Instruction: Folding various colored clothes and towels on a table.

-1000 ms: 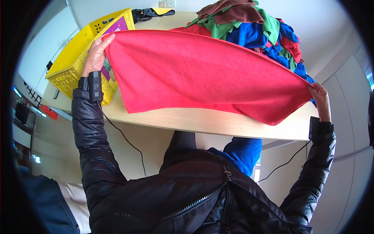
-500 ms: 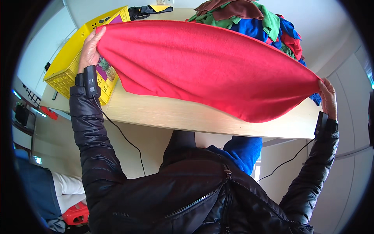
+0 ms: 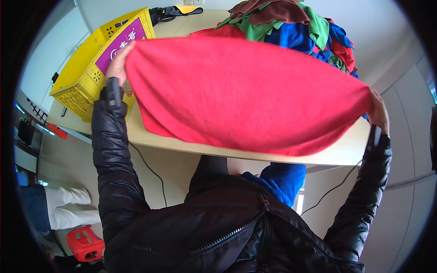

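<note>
A red cloth (image 3: 246, 95) is stretched wide between my two hands, over the near part of the pale wooden table (image 3: 350, 148). My left hand (image 3: 119, 63) grips its left upper corner, fingers closed, close beside the yellow crate. At the opposite corner my right hand (image 3: 378, 109) is closed on the cloth too. The cloth sags in the middle, and its lower edge hangs near the table's front edge. Behind it lies a heap of cloths (image 3: 291, 36) in brown, green, blue and red, partly hidden by the red cloth.
The yellow plastic crate (image 3: 84, 82) with a purple panel stands at the table's left. A black strap (image 3: 168, 13) lies at the back. Blue cloth (image 3: 284, 182) hangs below the table by my legs. A red stool (image 3: 85, 243) and a person in white trousers (image 3: 68, 207) are at lower left.
Both hands have drawn slightly inward and the red cloth has come down toward me, uncovering more of the crate's panel and some red cloth in the heap. The person at lower left has shifted.
</note>
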`<state>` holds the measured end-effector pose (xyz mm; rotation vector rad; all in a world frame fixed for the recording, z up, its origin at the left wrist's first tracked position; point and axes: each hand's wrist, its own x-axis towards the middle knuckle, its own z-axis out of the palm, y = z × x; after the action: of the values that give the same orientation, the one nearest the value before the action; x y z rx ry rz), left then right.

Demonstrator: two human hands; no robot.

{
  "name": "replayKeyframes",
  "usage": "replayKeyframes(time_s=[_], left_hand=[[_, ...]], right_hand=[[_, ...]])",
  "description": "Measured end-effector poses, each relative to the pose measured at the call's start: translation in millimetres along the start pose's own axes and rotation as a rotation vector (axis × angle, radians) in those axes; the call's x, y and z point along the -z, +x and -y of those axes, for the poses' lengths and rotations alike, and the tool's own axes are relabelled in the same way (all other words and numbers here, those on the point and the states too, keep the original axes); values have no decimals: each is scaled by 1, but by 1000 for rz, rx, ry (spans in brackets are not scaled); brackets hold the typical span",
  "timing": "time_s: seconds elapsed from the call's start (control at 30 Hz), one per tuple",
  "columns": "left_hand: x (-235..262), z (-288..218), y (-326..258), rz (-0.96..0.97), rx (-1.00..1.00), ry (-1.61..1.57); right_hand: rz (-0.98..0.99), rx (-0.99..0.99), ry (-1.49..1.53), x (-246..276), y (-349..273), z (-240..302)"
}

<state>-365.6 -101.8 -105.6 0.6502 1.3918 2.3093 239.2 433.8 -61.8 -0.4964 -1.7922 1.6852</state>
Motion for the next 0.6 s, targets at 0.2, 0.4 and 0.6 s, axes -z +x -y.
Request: replayKeyframes(time_s=[0.2,0.4,0.6], left_hand=[[22,94,31,-55,82,354],[-37,100,8,-8,22,427],[-166,111,-86,202,-215,465]], right_hand=[[-173,-288,-372,-57,26,-75],[-157,-260,-344,-124,21,-87],[118,-205,-145,-252,-10,-66]])
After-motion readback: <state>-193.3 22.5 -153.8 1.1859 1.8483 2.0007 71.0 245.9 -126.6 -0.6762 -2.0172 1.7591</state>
